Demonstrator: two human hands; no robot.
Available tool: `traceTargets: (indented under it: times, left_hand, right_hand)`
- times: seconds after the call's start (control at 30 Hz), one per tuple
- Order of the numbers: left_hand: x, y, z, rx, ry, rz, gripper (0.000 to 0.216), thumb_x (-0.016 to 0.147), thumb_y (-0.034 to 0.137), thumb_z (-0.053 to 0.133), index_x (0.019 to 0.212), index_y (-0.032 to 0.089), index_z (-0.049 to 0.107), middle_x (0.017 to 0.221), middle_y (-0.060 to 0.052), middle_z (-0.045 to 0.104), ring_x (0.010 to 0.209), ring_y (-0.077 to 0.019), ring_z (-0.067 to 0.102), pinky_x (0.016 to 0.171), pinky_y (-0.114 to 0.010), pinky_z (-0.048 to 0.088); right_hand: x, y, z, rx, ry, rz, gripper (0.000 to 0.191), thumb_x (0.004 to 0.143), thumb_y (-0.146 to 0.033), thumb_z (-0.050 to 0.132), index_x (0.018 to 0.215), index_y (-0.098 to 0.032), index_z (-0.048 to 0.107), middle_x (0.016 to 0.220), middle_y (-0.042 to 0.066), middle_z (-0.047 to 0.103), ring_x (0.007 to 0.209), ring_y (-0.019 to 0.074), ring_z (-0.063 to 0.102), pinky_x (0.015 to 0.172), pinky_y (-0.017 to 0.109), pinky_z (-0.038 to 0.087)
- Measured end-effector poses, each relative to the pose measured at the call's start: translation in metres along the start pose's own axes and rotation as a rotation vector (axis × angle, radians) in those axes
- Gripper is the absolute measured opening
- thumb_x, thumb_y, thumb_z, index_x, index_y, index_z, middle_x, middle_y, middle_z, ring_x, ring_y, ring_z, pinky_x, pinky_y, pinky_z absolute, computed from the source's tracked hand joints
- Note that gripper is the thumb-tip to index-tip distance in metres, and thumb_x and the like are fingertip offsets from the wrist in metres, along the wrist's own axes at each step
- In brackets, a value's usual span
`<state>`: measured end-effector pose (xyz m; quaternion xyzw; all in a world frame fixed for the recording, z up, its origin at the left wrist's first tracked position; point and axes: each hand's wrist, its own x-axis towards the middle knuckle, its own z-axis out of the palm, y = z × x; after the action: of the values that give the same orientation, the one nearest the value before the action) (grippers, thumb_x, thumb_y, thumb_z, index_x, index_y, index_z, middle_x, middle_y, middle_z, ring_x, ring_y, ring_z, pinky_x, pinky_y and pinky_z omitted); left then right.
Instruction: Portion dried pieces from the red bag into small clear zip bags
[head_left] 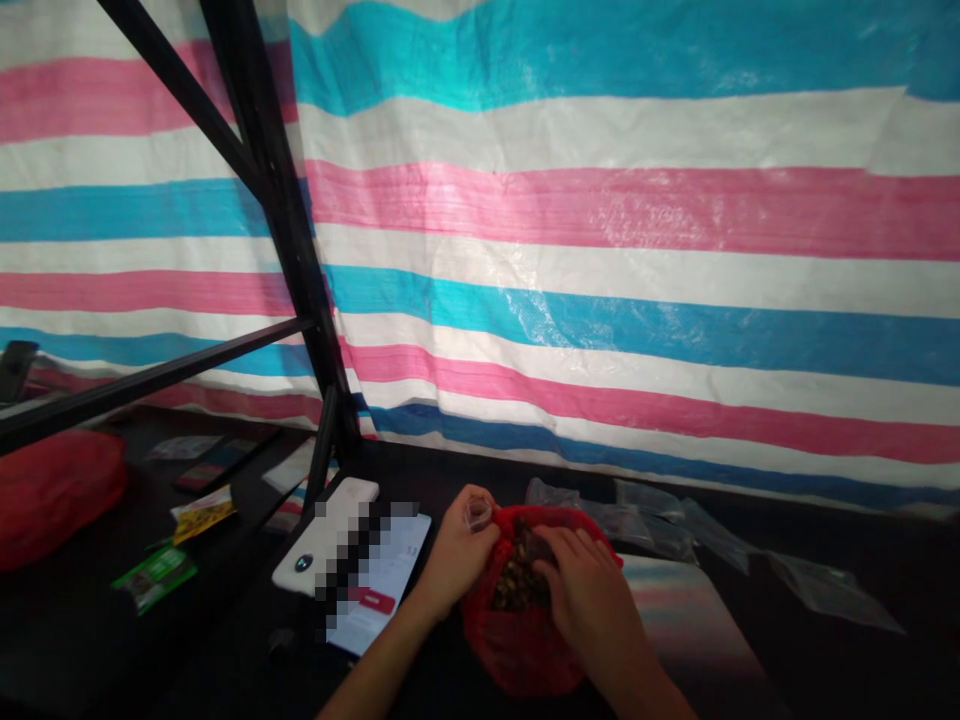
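Note:
A red plastic bag (517, 650) full of small brown pieces sits on the dark table, low in the centre of the head view. My left hand (457, 555) is closed at the bag's left rim and pinches a small clear plastic pouch (478, 513) held open at the top. My right hand (585, 585) reaches into the bag's mouth from the right, fingers bent down into the brown pieces (517, 580). What its fingertips hold is hidden.
Several empty clear pouches (652, 520) lie behind and right of the bag. A white phone (322, 550) and a second lit phone (379, 590) lie left of it. Small packets (202, 515) and a red bundle (56, 495) sit far left, past a black metal frame (300, 270). A striped tarp (637, 250) hangs behind.

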<state>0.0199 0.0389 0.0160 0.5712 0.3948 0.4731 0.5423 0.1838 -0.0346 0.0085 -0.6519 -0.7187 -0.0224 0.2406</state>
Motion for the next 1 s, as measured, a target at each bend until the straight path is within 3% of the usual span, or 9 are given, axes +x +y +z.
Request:
traceTargets:
  times: [0.17, 0.3, 0.47, 0.67, 0.87, 1.0]
  left_hand:
    - [-0.004, -0.001, 0.0, 0.327, 0.091, 0.228, 0.015, 0.079, 0.008, 0.053, 0.087, 0.021, 0.056, 0.085, 0.0, 0.057, 0.079, -0.0167, 0.057, 0.072, -0.028, 0.044]
    - [-0.009, 0.006, 0.001, 0.54, 0.071, 0.297, 0.01, 0.085, 0.011, 0.056, 0.087, 0.021, 0.057, 0.089, -0.002, 0.061, 0.085, -0.0202, 0.057, 0.076, -0.032, 0.043]
    - [-0.017, 0.011, 0.006, 0.699, -0.006, 0.368, 0.01, 0.084, 0.012, 0.061, 0.086, 0.021, 0.058, 0.096, -0.004, 0.064, 0.098, -0.0247, 0.055, 0.085, -0.038, 0.043]
    - [-0.02, 0.011, 0.009, 0.659, -0.028, 0.372, 0.016, 0.081, 0.014, 0.066, 0.094, 0.021, 0.061, 0.103, -0.005, 0.065, 0.102, -0.0258, 0.055, 0.088, -0.039, 0.041]
    - [-0.021, 0.013, 0.011, 0.566, 0.029, 0.37, 0.008, 0.085, 0.02, 0.064, 0.083, 0.022, 0.057, 0.089, -0.004, 0.063, 0.09, -0.0239, 0.056, 0.079, -0.036, 0.04]
    - [-0.022, 0.013, 0.011, 0.515, 0.123, 0.325, 0.006, 0.087, 0.022, 0.06, 0.085, 0.022, 0.055, 0.086, -0.003, 0.061, 0.085, -0.0223, 0.057, 0.077, -0.034, 0.04]
  right_hand:
    - [0.002, 0.002, 0.001, 0.13, 0.045, 0.026, 0.032, 0.091, -0.016, 0.053, 0.119, -0.019, 0.069, 0.11, 0.01, 0.076, 0.099, 0.0286, 0.07, 0.089, 0.044, 0.051]
    - [0.006, -0.001, -0.004, 0.218, 0.197, 0.023, 0.028, 0.095, -0.025, 0.054, 0.12, -0.021, 0.067, 0.113, 0.008, 0.075, 0.102, 0.0264, 0.069, 0.09, 0.042, 0.053]
    - [0.005, -0.008, -0.009, 0.16, 0.372, -0.181, 0.029, 0.099, -0.029, 0.054, 0.127, -0.027, 0.064, 0.122, 0.005, 0.072, 0.108, 0.0242, 0.067, 0.096, 0.041, 0.051]
    - [0.003, -0.009, -0.012, 0.075, 0.411, -0.327, 0.031, 0.102, -0.023, 0.049, 0.128, -0.027, 0.064, 0.126, 0.004, 0.071, 0.108, 0.0219, 0.068, 0.094, 0.039, 0.05]
    - [0.006, -0.005, -0.02, 0.154, 0.386, -0.182, 0.03, 0.1, -0.034, 0.053, 0.128, -0.026, 0.063, 0.119, 0.007, 0.071, 0.107, 0.0248, 0.067, 0.092, 0.041, 0.053]
    - [0.009, 0.002, -0.023, 0.171, 0.384, -0.112, 0.028, 0.098, -0.032, 0.056, 0.124, -0.025, 0.063, 0.118, 0.008, 0.069, 0.106, 0.0252, 0.066, 0.093, 0.041, 0.052]
